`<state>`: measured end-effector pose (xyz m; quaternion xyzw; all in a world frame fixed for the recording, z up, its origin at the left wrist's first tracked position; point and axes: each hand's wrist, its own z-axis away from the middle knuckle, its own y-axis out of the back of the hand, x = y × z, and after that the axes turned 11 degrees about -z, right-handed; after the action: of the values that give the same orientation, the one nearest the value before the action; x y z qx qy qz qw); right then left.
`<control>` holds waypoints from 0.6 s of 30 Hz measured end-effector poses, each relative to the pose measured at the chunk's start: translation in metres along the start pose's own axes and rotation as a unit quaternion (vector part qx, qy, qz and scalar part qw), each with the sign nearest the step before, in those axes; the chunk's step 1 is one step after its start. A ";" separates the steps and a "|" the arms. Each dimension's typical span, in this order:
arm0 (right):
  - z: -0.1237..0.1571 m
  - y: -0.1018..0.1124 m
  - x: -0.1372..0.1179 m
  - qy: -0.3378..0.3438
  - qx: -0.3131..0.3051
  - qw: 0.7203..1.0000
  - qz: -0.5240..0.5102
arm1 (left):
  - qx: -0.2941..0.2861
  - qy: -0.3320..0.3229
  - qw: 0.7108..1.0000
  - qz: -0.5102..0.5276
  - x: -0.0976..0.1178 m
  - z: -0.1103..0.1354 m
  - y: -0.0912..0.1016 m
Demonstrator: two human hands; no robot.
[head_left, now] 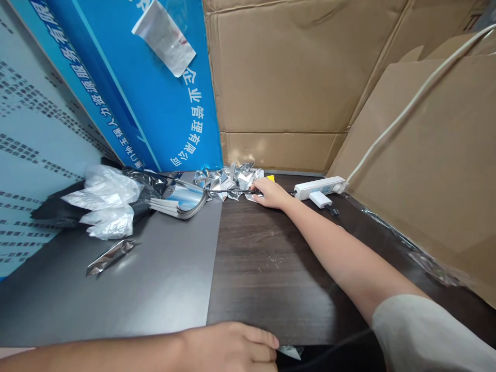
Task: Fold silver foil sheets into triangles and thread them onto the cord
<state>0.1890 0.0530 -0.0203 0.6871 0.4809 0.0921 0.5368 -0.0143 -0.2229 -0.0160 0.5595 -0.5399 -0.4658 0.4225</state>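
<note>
My right hand (270,193) reaches to the back of the table, at the right end of a pile of silver foil packets (228,181). Its thumb and fingers are apart and touch the foil there; a thin black cable runs across at the same spot. A small yellow piece (270,178) shows just behind this hand. At the near table edge lies my left hand (236,349), with fingers bent and pressed together. What it holds, if anything, is hidden. A whitish scrap (290,352) shows below the edge beside its fingertips.
A white power strip (320,186) with a plugged-in charger (320,200) sits at back right. Left of the foil stands a curved stack of booklets (182,201), then clear plastic bags (110,194). One foil packet (110,257) lies on the grey mat (166,279). Cardboard walls (282,77) enclose the back.
</note>
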 end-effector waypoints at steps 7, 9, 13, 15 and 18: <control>0.001 -0.001 0.002 0.001 -0.002 1.000 -0.002 | 0.035 -0.002 0.992 -0.122 0.006 0.008 0.003; 0.001 -0.001 0.002 0.003 -0.001 1.000 -0.003 | 0.040 0.005 0.988 -0.146 0.007 0.009 0.007; 0.001 -0.001 0.003 0.007 -0.001 1.000 -0.004 | 0.036 0.055 0.982 -0.175 0.006 0.011 0.016; 0.000 -0.001 0.003 0.006 0.000 1.000 -0.005 | 0.043 0.079 0.981 -0.171 0.005 0.010 0.020; 0.000 -0.002 0.003 0.004 0.001 1.000 -0.005 | 0.046 0.111 0.986 -0.116 0.003 0.010 0.025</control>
<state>0.1893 0.0551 -0.0230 0.6849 0.4864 0.0921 0.5346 -0.0294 -0.2275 0.0066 0.6856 -0.4416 -0.4214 0.3966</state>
